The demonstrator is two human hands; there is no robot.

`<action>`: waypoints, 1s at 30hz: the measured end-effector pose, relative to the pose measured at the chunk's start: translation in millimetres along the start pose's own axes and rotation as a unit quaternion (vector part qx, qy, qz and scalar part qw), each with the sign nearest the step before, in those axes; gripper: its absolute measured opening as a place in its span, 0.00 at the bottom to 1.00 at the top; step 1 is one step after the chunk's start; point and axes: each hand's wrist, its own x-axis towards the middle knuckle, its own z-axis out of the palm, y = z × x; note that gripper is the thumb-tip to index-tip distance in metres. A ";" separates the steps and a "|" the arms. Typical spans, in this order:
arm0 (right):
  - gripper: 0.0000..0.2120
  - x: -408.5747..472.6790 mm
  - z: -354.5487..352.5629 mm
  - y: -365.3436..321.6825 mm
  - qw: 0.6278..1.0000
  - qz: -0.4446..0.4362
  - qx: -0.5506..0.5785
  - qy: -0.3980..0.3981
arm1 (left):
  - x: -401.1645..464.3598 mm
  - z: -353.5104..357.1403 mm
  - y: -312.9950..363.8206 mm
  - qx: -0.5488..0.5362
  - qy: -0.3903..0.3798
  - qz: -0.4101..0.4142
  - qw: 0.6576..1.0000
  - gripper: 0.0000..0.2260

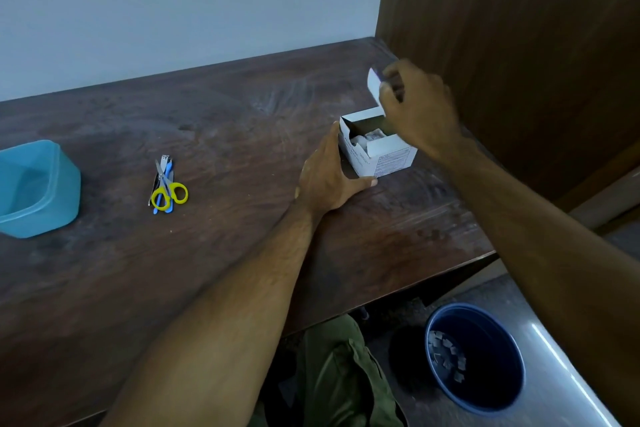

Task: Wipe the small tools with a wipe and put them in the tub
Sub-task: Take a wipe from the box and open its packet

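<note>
A small white box of wipes (388,158) stands open on the dark wooden table (207,253), right of centre. My left hand (329,177) grips the box's left side. My right hand (419,107) is above the box, fingers pinched on its raised white lid flap (373,82). Folded wipe packets (367,137) show inside. A small pile of tools (166,185) lies left of centre: yellow-handled scissors, a nail clipper and blue-handled pieces. The blue tub (45,187) sits at the far left edge, with nothing visible inside.
A dark wooden panel (519,45) rises right behind the box. Below the table's front edge on the floor stands a dark blue bin (478,357) holding several scraps. My green trouser leg (339,374) shows under the table.
</note>
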 end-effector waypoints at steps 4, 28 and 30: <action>0.11 5.4 -7.0 12.2 0.981 -0.117 -0.140 0.070 | 1.0 2.9 -2.4 0.013 -0.010 -0.006 1.000 0.52; 0.10 10.2 41.1 4.4 0.949 0.024 -0.207 -0.236 | 1.1 4.7 -5.2 0.016 0.007 0.032 0.999 0.57; 0.12 11.0 41.8 4.4 0.945 0.024 -0.211 -0.248 | 0.9 4.2 -4.4 0.015 0.008 0.034 0.999 0.57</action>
